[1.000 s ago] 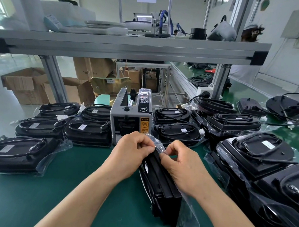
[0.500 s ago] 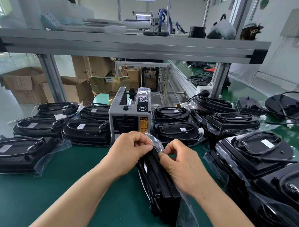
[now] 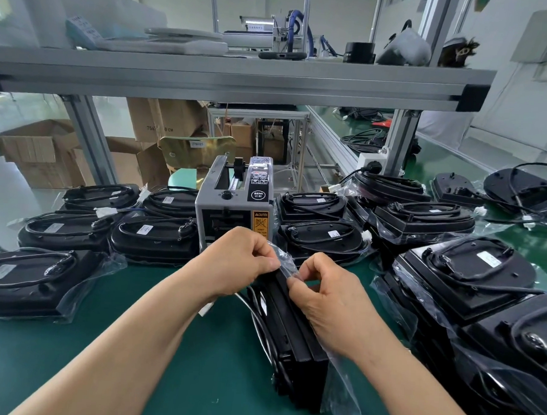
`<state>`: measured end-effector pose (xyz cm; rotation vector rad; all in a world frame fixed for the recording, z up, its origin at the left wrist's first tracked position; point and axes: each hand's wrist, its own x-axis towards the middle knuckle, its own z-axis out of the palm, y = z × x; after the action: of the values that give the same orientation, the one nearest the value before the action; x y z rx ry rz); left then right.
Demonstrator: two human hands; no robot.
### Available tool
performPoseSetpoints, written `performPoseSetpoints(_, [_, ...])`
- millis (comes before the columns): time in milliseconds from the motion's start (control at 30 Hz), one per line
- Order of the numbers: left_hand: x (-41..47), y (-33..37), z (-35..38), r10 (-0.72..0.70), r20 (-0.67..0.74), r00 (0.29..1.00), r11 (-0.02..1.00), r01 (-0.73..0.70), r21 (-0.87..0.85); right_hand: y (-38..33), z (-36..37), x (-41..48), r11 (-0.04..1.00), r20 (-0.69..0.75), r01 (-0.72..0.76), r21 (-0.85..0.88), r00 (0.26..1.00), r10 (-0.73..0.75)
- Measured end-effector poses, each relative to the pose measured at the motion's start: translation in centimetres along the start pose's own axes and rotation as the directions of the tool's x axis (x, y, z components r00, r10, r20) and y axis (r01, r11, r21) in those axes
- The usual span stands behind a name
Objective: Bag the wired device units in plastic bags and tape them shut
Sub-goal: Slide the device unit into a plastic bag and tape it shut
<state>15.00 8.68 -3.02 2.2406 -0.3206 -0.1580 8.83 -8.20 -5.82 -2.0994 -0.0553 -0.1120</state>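
Both hands are barely budging from a second ago: your left hand and right hand are still pinching the plastic bag mouth from either side, folding it over the device unit standing on edge right beneath them. You're probably prepping the flap for taping; the tape dispenser is sitting just beyond your knuckles.

Both my bare forearms reach up from the bottom edge and meet at the centre of the frame. My left hand is curled knuckles-up, its fingers pinching the rim of a thin clear plastic bag. My right hand, just beside it, pinches the same rim with curled fingers.
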Motion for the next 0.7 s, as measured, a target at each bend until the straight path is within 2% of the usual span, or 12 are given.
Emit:
performPoseSetpoints(133, [0.0, 0.4, 0.2, 0.008, 0.035, 0.999, 0.991, -0.013, 0.132, 0.0, 0.0, 0.0, 1.0, -0.002, 0.005, -0.01, 1.0, -0.005])
performPoseSetpoints(300, [-0.6, 0.2, -0.7, 0.042, -0.021, 0.999, 0.998, -0.041, 0.047, 0.0, 0.0, 0.0, 1.0, -0.007, 0.0, 0.002, 1.0, 0.0])
performPoseSetpoints(400, [-0.8, 0.0, -1.1, 0.074, -0.075, 0.994, 0.996, -0.07, 0.053, 0.0, 0.0, -0.1, 1.0, -0.007, -0.003, 0.022, 1.0, 0.003])
performPoseSetpoints(500, [-1.0, -0.1, -0.7, 0.134, -0.103, 0.986, 0.983, -0.119, 0.136, 0.0, -0.1, -0.1, 1.0, -0.002, -0.001, 0.008, 1.0, 0.001])
performPoseSetpoints(700, [-0.7, 0.9, -1.1, 0.252, 0.025, 0.967, 0.888, -0.241, 0.393, 0.1, 0.0, 0.0, 1.0, -0.012, 0.0, -0.022, 1.0, 0.0])
